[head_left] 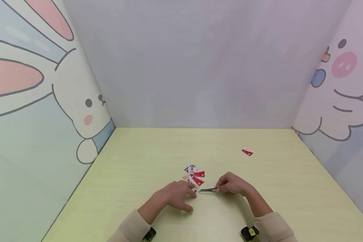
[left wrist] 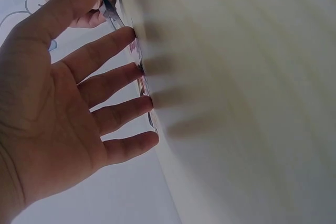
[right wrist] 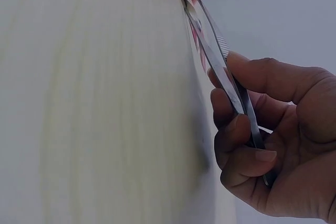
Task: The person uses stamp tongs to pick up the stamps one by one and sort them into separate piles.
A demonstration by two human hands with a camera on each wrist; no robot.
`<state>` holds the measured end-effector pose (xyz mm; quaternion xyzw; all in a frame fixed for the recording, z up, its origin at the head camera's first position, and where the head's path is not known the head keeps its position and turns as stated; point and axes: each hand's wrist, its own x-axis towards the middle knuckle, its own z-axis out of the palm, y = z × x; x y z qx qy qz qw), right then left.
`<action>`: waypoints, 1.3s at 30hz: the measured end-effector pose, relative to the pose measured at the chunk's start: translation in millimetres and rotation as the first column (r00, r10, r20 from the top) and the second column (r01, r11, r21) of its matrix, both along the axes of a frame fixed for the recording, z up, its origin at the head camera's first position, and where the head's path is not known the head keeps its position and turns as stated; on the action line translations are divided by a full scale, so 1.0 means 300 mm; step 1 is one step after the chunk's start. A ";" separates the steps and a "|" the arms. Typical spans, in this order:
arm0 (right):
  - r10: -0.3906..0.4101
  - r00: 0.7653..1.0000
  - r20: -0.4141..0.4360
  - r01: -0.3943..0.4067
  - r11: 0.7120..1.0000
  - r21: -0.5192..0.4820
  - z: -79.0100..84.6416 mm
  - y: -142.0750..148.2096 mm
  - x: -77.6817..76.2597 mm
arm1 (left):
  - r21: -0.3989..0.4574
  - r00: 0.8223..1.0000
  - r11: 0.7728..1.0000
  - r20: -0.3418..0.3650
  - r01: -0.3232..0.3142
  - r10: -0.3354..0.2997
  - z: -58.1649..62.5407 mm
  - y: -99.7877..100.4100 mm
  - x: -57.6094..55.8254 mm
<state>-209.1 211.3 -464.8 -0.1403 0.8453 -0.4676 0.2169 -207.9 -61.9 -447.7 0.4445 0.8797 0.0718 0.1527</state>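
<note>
tweezers [head_left: 209, 190] point left toward cards [head_left: 198, 180], long axis crosswise; i see right hand [head_left: 232, 184] gripping them, left hand [head_left: 177, 194] spread-fingered.

The place looks like a small booth or nook around a pale wood-grained table [head_left: 145, 148]; whether it belongs to a home or a studio cannot be told. A plain greyish wall [head_left: 199, 67] rises along the far edge, meeting decorated side walls at both far corners: a cartoon rabbit [head_left: 68, 94] along the left edge, a pink-snouted pig [head_left: 344, 65] along the right.
</note>
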 end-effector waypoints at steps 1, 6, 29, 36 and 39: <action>-0.007 1.000 0.000 0.007 1.000 0.000 -0.001 -0.002 0.001 | 0.001 1.000 1.000 0.001 -0.001 0.001 -0.001 0.000 0.000; -0.035 0.998 -0.047 0.036 0.999 0.021 -0.011 -0.013 0.003 | -0.005 1.000 1.000 0.003 -0.011 0.011 -0.012 0.004 0.000; -0.100 0.992 -0.083 0.100 0.995 -0.003 0.035 0.045 0.045 | 0.054 0.998 0.998 -0.063 -0.019 0.023 -0.020 -0.005 -0.004; -0.113 0.989 -0.100 0.112 0.994 -0.018 0.043 0.072 0.036 | 0.068 0.995 0.997 -0.096 -0.021 0.028 -0.009 0.001 -0.009; -0.132 0.985 -0.112 0.130 0.991 -0.025 0.041 0.080 0.030 | 0.066 0.992 0.997 -0.122 -0.027 0.035 -0.005 0.004 -0.009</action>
